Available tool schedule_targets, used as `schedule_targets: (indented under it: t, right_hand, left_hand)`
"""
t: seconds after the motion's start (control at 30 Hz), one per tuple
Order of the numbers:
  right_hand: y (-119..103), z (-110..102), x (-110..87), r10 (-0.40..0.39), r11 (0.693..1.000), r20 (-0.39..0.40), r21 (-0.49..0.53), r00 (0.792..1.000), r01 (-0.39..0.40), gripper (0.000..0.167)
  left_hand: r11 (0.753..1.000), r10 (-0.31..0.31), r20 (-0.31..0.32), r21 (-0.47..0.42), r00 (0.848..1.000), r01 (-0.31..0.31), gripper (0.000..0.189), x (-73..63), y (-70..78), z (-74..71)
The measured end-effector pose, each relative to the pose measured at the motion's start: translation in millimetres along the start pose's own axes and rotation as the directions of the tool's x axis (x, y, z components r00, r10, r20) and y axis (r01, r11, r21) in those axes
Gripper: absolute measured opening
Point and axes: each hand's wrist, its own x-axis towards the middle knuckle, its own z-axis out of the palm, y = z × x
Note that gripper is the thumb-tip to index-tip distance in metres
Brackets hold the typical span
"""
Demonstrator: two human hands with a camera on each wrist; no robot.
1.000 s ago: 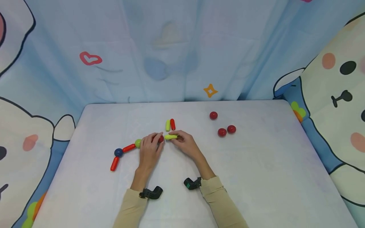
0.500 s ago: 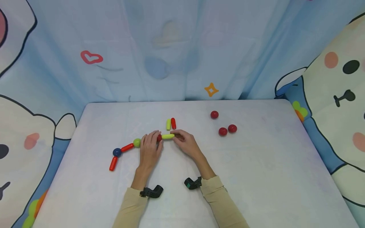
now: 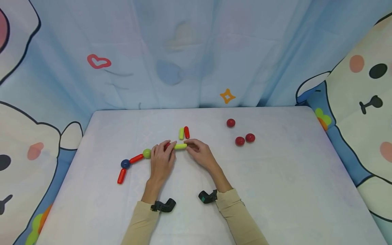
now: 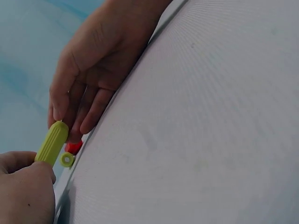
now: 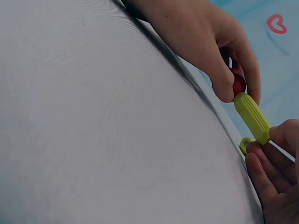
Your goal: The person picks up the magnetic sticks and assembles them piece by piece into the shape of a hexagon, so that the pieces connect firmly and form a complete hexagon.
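Note:
My left hand (image 3: pixel 161 159) grips a red ball (image 5: pixel 238 82) between thumb and fingers. A ribbed yellow-green rod (image 3: pixel 180 146) touches that ball, and my right hand (image 3: pixel 201 153) pinches its far end. Left of my left hand a chain lies on the table: a green ball (image 3: pixel 147 153), a red rod (image 3: pixel 136 158), a blue ball (image 3: pixel 125 164) and another red rod (image 3: pixel 121 176) angled toward the front. Whatever sits under my left palm is hidden. Just beyond the hands, a shorter-looking yellow-green rod (image 3: pixel 181 133) and a red rod (image 3: pixel 186 132) lie side by side.
Three loose red balls lie at the back right, one red ball (image 3: pixel 231 123) behind the other two (image 3: pixel 240 141). The white-covered table (image 3: pixel 275 190) ends at a blue printed curtain (image 3: pixel 183 68).
My right hand has brought the yellow-green rod left, from a small gap, against the red ball. My left fingers now cover more of the ball.

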Motion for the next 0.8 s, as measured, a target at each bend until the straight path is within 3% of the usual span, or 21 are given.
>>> schedule_targets:
  t: [0.23,0.33,0.43,0.53,0.63,0.8]
  right_hand:
    - [2.6,-3.5,-1.7,0.005,1.000,-0.038,-0.029,0.999,-0.006,0.027]
    - [2.6,-9.4,-4.7,-0.065,0.994,-0.074,-0.092,0.995,0.058,0.026]
    - [2.8,-20.9,-10.1,-0.170,0.971,-0.130,-0.194,0.977,0.143,0.026]
    - [4.6,-37.6,-16.9,-0.253,0.942,-0.222,-0.281,0.942,0.186,0.027]
    - [9.1,-55.7,-23.9,-0.272,0.931,-0.350,-0.333,0.896,0.153,0.027]
    - [21.9,-82.1,-32.4,-0.276,0.937,-0.563,-0.337,0.779,0.089,0.026]
  left_hand:
    - [1.000,-0.002,-0.010,-0.021,1.000,0.001,0.032,0.1,0.9,0.7]
    - [0.999,-0.011,-0.004,-0.041,1.000,0.011,0.033,-0.3,1.3,0.9]
    - [0.999,-0.015,0.000,-0.052,1.000,0.015,0.033,-0.7,1.2,1.6]
    - [0.998,-0.016,-0.005,-0.066,1.000,0.016,0.032,-0.8,0.7,1.7]
    - [0.997,-0.020,-0.008,-0.071,1.000,0.020,0.032,-0.7,-0.4,1.4]
    - [0.997,-0.028,-0.002,-0.074,1.000,0.028,0.032,-0.3,-1.5,0.2]
